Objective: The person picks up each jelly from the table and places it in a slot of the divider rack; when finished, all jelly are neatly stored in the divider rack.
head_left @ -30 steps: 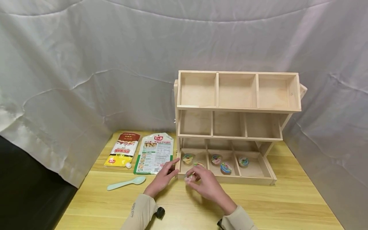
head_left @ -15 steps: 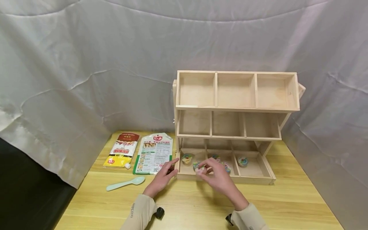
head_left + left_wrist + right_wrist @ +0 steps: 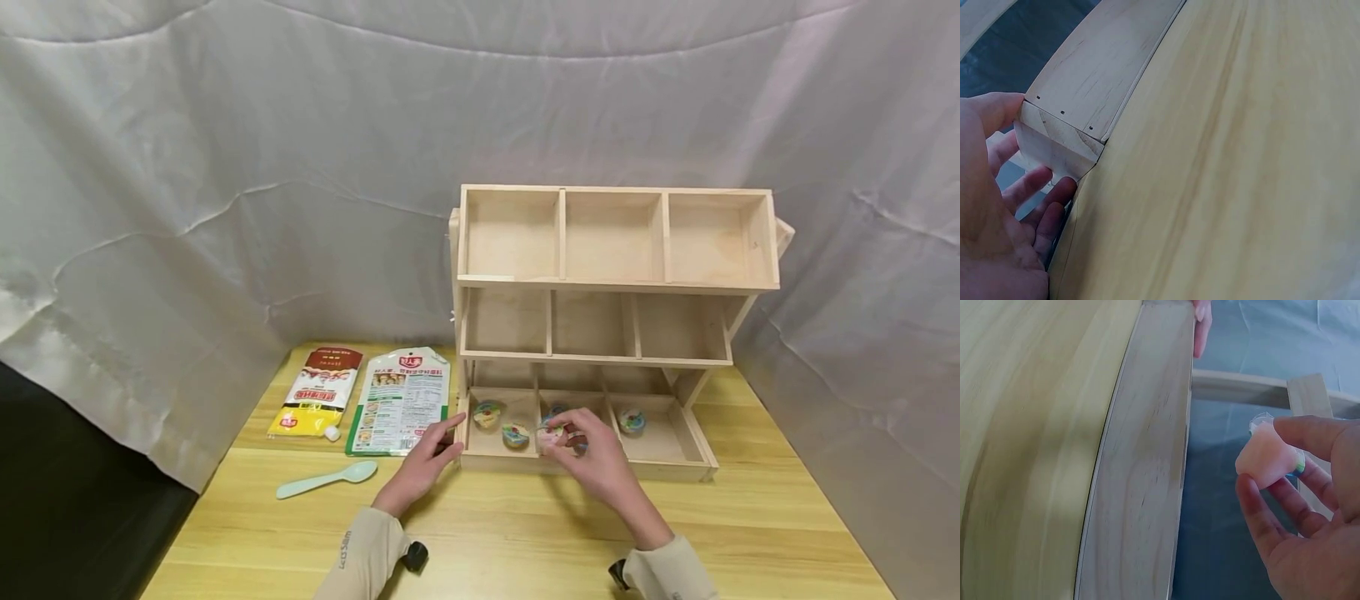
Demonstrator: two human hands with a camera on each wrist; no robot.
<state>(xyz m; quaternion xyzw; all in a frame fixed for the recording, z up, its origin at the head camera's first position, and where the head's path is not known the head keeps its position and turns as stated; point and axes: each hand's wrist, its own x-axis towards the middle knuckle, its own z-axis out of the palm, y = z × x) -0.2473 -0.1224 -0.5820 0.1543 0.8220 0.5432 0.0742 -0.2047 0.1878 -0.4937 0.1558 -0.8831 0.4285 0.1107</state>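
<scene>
My right hand (image 3: 588,454) pinches a pink jelly cup (image 3: 1266,456) between thumb and fingertips, above the bottom tier of a wooden tiered rack (image 3: 618,284). In the head view it is over the front of the middle compartment, close to the left divider. Two jelly cups (image 3: 515,435) sit in the left compartment, and another (image 3: 632,421) in the right one. Cups in the middle compartment are partly hidden by my right hand. My left hand (image 3: 997,181) touches the bottom tier's front left corner, thumb at its edge and other fingers loosely bent beside it.
Left of the rack lie a green-edged packet (image 3: 401,404), a red and yellow pouch (image 3: 317,392) with a white cap (image 3: 332,433), and a pale green spoon (image 3: 326,480). Grey cloth (image 3: 360,167) hangs behind and around the wooden table (image 3: 487,533).
My right hand has carried the pink jelly cup rightward, from the left compartment's front edge to the middle compartment. My left hand has stayed at the corner.
</scene>
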